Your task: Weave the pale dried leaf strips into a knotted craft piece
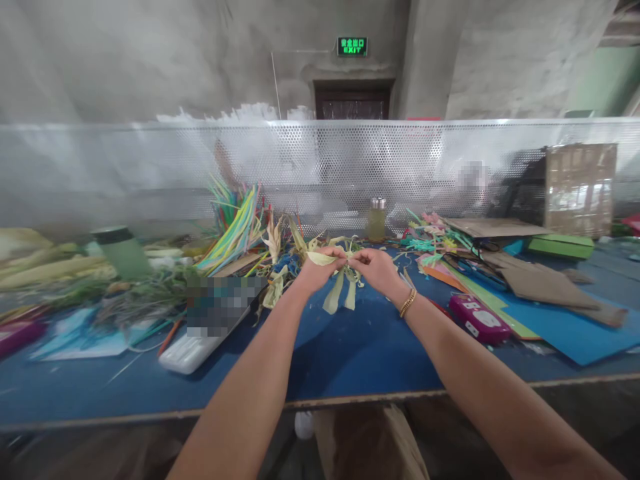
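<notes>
Both of my hands are stretched out over the blue table (360, 347) and meet at a bunch of pale yellow-green leaf strips (341, 288). My left hand (316, 268) is closed round the strips near their top. My right hand (376, 268), with a gold bracelet at the wrist, pinches the same bunch from the right. Loose ends of the strips hang down below my hands toward the table.
A pile of coloured strips and husks (240, 227) lies behind my left hand. A green cup (123, 252) stands at the left, a small jar (377, 220) at the back. A white case (200, 343), a pink box (479, 318), paper sheets (565, 327) and a perforated screen (320, 173) surround the work spot.
</notes>
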A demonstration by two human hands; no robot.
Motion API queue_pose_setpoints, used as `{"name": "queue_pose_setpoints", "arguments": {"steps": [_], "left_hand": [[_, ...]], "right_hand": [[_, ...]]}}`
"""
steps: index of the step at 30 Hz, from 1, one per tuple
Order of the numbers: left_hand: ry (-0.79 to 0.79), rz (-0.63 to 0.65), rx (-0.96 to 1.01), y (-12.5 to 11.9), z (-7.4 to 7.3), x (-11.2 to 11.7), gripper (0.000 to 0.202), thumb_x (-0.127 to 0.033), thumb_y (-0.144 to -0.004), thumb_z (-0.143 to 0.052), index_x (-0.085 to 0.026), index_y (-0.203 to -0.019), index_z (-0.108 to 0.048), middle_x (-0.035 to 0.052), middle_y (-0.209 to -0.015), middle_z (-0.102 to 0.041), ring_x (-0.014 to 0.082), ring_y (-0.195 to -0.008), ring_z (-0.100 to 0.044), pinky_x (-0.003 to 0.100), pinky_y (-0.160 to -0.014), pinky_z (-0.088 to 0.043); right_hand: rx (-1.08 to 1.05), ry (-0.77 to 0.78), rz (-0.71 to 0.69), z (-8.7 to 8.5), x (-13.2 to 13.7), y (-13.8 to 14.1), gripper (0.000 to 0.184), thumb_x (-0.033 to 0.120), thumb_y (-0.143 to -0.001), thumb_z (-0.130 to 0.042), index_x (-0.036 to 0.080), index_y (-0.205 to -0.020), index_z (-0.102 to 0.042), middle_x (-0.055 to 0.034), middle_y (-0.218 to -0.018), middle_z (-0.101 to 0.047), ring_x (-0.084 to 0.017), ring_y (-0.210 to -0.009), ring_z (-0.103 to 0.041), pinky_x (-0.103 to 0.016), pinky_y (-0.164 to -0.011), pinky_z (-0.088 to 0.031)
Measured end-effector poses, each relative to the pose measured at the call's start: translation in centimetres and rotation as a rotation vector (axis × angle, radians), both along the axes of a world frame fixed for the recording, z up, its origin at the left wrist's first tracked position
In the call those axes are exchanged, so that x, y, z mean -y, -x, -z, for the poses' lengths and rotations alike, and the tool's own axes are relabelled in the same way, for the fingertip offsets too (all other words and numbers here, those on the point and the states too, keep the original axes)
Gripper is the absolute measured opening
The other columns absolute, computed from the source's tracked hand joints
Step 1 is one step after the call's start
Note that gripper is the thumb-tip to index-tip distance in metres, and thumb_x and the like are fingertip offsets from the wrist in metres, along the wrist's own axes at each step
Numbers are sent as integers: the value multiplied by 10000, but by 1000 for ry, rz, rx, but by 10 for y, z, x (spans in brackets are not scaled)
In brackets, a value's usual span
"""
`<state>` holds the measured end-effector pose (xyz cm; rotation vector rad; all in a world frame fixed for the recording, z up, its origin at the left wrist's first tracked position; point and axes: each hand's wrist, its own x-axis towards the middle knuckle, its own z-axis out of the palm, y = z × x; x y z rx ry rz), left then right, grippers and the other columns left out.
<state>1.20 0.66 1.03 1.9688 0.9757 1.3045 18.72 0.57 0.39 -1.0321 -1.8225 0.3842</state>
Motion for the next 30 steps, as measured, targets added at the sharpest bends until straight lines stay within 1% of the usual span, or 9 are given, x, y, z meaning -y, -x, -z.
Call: {"name": "queue_pose_setpoints", "arguments": {"steps": [6,10,12,15,17,20,24,27,30], "left_hand": [[105,27,135,-3,3,0,135,-288,-752,-660,-166,-778,-610,-23,-603,-488,83,-512,-404,235,-497,-336],[113,49,146,-6,4,0,138,-298,-766,-647,-169,-784,-600,-19,-612,-491,84,-521,-413,228,-497,-347],[98,52,149,-7,4,0,126,-294,-786,-622,-173,-800,-592,-11,-638,-512,92,-551,-444,226,-515,-367],[69,42,129,-8,3,1,110,-284,-795,-602,-177,-815,-590,2,-679,-541,107,-606,-488,229,-543,-390],[59,23,116,-8,3,2,106,-277,-789,-606,-173,-808,-592,3,-683,-544,108,-608,-488,233,-553,-394],[61,-13,133,-9,2,3,120,-279,-771,-629,-169,-800,-593,-4,-661,-536,100,-572,-467,240,-548,-387],[61,-9,158,-12,2,5,152,-292,-743,-667,-168,-767,-583,-21,-616,-514,93,-530,-441,241,-527,-366],[52,-6,153,-14,3,5,168,-302,-744,-670,-162,-748,-577,-18,-616,-523,91,-524,-438,242,-520,-362],[44,-1,146,-15,5,5,168,-303,-747,-668,-155,-765,-588,-18,-618,-529,92,-528,-438,245,-520,-359]], "right_hand": [[13,-26,-43,-1,4,-1,129,281,-762,-633,167,-770,-691,-31,-721,-689,-132,-629,-594,-238,-595,-426],[6,-97,26,1,4,2,122,291,-765,-635,182,-726,-674,-24,-715,-680,-137,-651,-595,-247,-618,-429],[-36,-75,45,2,3,3,130,303,-762,-639,182,-723,-665,-26,-704,-676,-137,-645,-594,-250,-619,-435],[-122,18,7,3,2,3,150,298,-750,-648,173,-826,-679,-37,-723,-689,-144,-646,-611,-250,-608,-449],[-149,31,-12,2,2,4,173,289,-740,-650,170,-859,-686,-42,-746,-696,-149,-660,-619,-252,-611,-452],[-142,-3,-10,2,4,5,125,283,-733,-632,172,-777,-672,-26,-707,-677,-140,-637,-598,-243,-599,-436],[-124,-26,25,5,5,10,82,257,-724,-584,188,-681,-578,21,-598,-586,-110,-545,-515,-221,-524,-370],[-98,-46,92,6,3,12,111,249,-721,-555,199,-631,-514,36,-557,-538,-106,-518,-475,-221,-504,-333],[-96,-63,142,7,3,13,132,240,-722,-538,203,-606,-487,36,-539,-531,-110,-509,-473,-227,-503,-325]]}}
